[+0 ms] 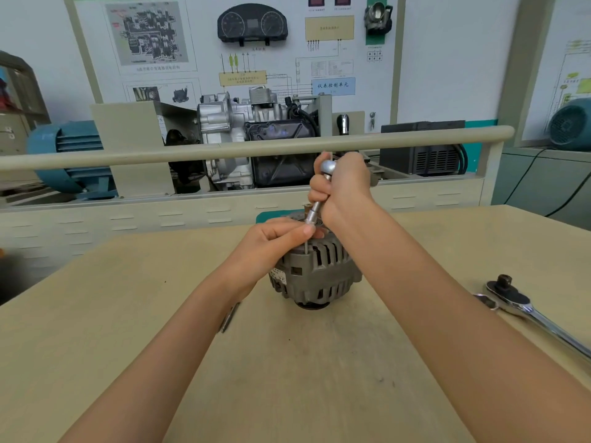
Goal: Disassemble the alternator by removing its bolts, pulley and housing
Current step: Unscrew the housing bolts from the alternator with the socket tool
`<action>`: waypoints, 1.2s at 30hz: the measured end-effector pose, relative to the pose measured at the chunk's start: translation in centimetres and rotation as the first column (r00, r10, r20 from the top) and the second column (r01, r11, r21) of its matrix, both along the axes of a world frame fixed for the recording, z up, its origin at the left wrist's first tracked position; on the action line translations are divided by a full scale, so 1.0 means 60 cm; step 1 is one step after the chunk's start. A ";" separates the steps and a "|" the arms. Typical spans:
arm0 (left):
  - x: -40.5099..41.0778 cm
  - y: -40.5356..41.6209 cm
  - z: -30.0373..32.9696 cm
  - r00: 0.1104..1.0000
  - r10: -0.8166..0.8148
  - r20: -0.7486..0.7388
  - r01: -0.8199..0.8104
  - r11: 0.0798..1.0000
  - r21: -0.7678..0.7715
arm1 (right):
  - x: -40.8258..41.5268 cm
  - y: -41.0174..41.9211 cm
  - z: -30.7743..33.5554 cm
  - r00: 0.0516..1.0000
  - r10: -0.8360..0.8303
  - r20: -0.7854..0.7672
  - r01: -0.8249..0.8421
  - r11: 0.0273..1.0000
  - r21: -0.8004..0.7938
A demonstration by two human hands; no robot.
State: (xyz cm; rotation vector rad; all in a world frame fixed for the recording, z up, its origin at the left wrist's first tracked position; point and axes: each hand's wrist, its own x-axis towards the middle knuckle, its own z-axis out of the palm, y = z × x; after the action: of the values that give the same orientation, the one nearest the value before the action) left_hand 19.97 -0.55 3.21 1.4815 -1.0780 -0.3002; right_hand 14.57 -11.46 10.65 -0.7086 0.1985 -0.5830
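A grey finned alternator [316,273] stands on the wooden table [128,314], pulley end down. My right hand [343,187] grips a silver socket driver [315,209] held nearly upright over the alternator's top. A thin long bolt [306,247] sticks up out of the housing under the driver's tip. My left hand [275,238] pinches the lower end of the driver where it meets the bolt. The top face of the alternator is mostly hidden behind both hands.
A chrome ratchet wrench [527,306] with a black socket lies on the table at the right. A small metal rod [228,316] lies under my left forearm. A beige rail [224,148] and a training stand with a gearbox [243,135] stand behind the table.
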 end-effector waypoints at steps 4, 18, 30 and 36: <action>0.002 0.002 -0.001 1.000 -0.025 -0.015 0.025 1.000 -0.005 | 0.004 0.021 0.014 0.997 0.044 -0.056 -0.053 0.985 -0.163; -0.002 0.004 0.000 0.999 -0.044 0.002 0.044 0.999 -0.010 | -0.001 0.037 0.006 0.999 -0.018 0.027 0.023 0.984 -0.179; 0.001 0.003 -0.002 0.998 -0.063 0.010 0.063 0.998 -0.003 | -0.006 0.002 0.025 0.778 0.598 -0.192 -0.621 0.686 -0.378; -0.006 0.001 -0.001 0.999 -0.023 0.022 0.024 0.999 -0.037 | -0.006 0.019 0.015 0.923 0.372 -0.095 -0.384 0.888 -0.251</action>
State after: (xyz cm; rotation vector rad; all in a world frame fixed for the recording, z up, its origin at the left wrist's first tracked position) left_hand 19.63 -0.49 3.14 1.4421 -1.1130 -0.2798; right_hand 14.23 -10.32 11.55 -0.9939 0.0176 -0.2185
